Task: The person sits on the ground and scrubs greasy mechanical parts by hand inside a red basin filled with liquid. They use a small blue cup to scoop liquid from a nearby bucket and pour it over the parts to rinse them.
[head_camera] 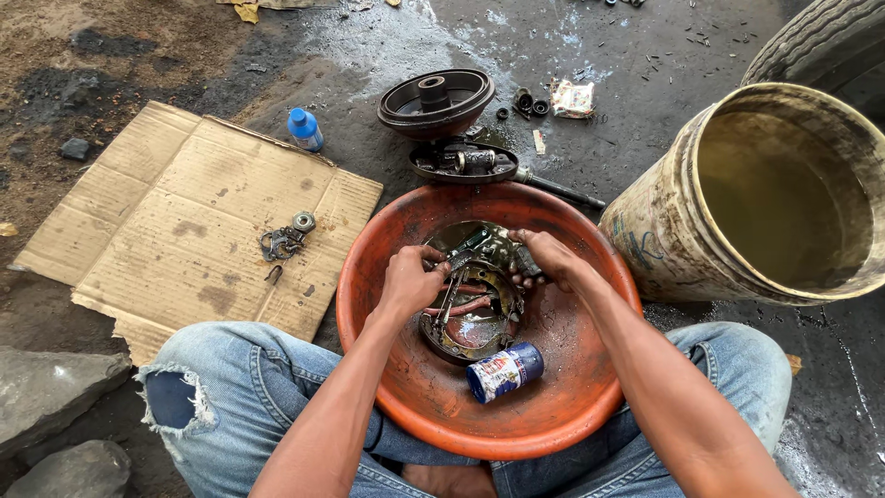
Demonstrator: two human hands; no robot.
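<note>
A round orange basin [562,406] rests between my knees. Inside it lies a greasy metal brake assembly [472,327] with curved shoes and springs. My left hand [408,279] grips the assembly's left rim. Over at the upper right edge of the same part, my right hand [546,254] is closed around it. A small blue and white can [503,371] lies on its side in the basin, just in front of the assembly.
A dirty bucket of murky liquid [687,240] stands at the right. A brake drum [435,100] and a backing plate with axle [466,162] lie beyond the basin. Flattened cardboard [184,212] at left carries small metal parts [286,242]. A blue-capped bottle [304,129] sits nearby.
</note>
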